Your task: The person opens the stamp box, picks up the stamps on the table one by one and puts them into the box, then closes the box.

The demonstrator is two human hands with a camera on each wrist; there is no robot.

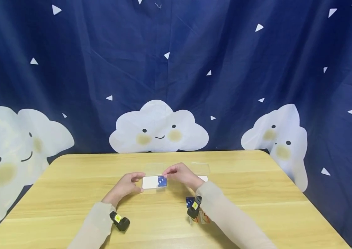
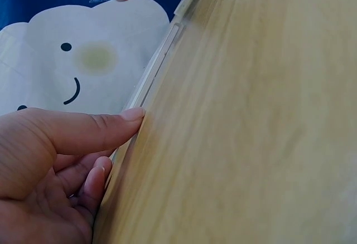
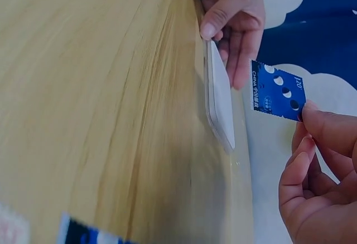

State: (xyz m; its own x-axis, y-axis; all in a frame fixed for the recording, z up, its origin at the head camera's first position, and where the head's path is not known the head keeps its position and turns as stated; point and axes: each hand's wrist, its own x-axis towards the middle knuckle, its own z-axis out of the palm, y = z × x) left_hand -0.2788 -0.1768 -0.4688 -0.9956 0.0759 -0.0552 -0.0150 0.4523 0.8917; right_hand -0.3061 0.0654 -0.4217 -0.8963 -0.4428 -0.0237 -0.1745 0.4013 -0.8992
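Observation:
A blue postage stamp (image 3: pixel 277 92) with a row of moon shapes and the word CHINA is pinched by one corner between the thumb and a finger of my right hand (image 3: pixel 329 166). In the head view the stamp (image 1: pixel 162 181) overlaps the right part of a flat clear case with a white insert (image 1: pixel 149 182). My left hand (image 1: pixel 127 185) grips the left end of that case; its thumb lies along the near edge in the left wrist view. The right wrist view shows a gap between stamp and white insert (image 3: pixel 224 102). Behind the insert, the case's clear lid (image 1: pixel 154 168) is opened out.
A second white insert (image 1: pixel 203 178) with a clear lid (image 1: pixel 200 168) lies to the right, partly behind my right wrist. Nearer me, another blue stamp (image 1: pixel 190 201) and a clear packet with reddish pieces (image 1: pixel 195 220) are partly covered by the right sleeve. A cloud-patterned curtain (image 1: pixel 163 76) hangs behind the table.

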